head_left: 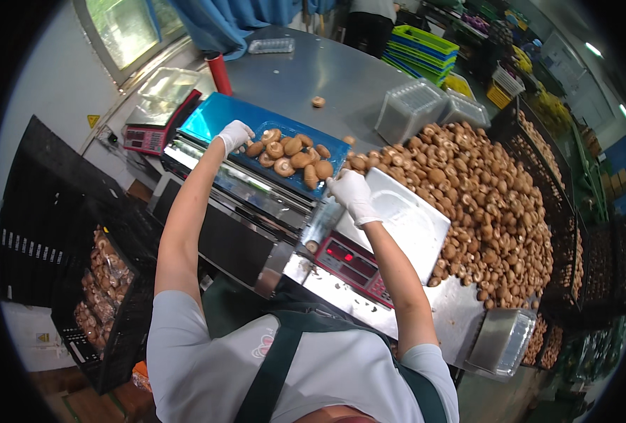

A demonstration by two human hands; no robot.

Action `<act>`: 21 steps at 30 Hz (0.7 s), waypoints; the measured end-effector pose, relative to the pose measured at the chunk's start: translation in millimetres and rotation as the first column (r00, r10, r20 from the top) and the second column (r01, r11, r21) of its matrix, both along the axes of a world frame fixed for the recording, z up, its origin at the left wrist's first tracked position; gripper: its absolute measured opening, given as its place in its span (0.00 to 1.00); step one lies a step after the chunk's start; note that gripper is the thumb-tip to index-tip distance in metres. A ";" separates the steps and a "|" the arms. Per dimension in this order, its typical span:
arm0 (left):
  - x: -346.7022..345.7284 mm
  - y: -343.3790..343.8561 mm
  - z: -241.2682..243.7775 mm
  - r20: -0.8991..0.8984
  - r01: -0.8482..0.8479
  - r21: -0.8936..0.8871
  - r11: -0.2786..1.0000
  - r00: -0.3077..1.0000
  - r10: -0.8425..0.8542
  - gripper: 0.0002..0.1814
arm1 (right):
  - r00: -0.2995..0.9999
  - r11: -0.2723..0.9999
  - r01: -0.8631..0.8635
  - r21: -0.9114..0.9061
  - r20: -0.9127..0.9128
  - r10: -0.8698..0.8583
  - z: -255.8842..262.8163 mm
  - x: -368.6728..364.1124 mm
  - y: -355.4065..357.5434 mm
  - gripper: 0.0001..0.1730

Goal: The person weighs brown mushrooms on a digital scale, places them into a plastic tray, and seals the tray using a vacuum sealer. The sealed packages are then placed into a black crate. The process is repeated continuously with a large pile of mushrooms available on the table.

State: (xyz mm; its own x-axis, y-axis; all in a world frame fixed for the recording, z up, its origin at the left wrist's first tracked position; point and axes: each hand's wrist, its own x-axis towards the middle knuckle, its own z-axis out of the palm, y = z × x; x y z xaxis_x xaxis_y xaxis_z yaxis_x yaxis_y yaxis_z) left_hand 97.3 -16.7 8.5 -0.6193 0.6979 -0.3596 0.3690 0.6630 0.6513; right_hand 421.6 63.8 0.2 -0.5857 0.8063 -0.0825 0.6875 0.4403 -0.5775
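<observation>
A clear plastic tray [339,153] filled with several brown mushrooms [292,146] lies on the blue top [220,112] of a film wrapping machine. My left hand [235,136], in a white glove, has its fingers curled at the tray's left end, beside the mushrooms there. At the near right corner my right hand [352,191], gloved too, pinches the tray's edge. The fingertips of both hands are partly hidden. Under my right forearm is a red digital scale [347,269] with a bare metal pan [405,222].
A large heap of mushrooms [482,211] spreads to the right, against black crates [551,195]. Stacked clear trays [410,108] stand behind it, and more trays [503,341] sit near the front edge. A second scale [146,138] is at left, near a red roll [218,74]. One person [370,26] stands beyond the table.
</observation>
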 end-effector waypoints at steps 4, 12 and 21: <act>-99.7 -34.3 -9.1 -0.289 -0.044 -0.023 0.999 0.957 0.035 0.12 | 0.985 0.968 -0.145 -0.206 -0.122 0.122 -3.3 -78.9 -11.0 0.21; -143.0 -75.3 42.2 -0.447 0.059 0.502 0.863 0.872 0.200 0.17 | 0.939 0.990 0.138 0.035 -0.322 -0.119 11.3 41.2 -6.0 0.15; 106.2 -97.7 92.9 -0.319 0.408 0.489 0.771 0.906 -0.278 0.14 | 0.419 0.354 0.593 0.723 0.099 -0.903 22.3 460.7 -37.8 0.27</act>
State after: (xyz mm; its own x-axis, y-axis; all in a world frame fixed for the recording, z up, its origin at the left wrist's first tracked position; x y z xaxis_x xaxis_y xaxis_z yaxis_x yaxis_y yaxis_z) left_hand 203.4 -114.4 101.4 -0.3159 0.9162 0.2468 0.6768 0.0353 0.7353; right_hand 882.4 26.0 22.5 0.2900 0.8344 0.4686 0.9461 -0.3237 -0.0091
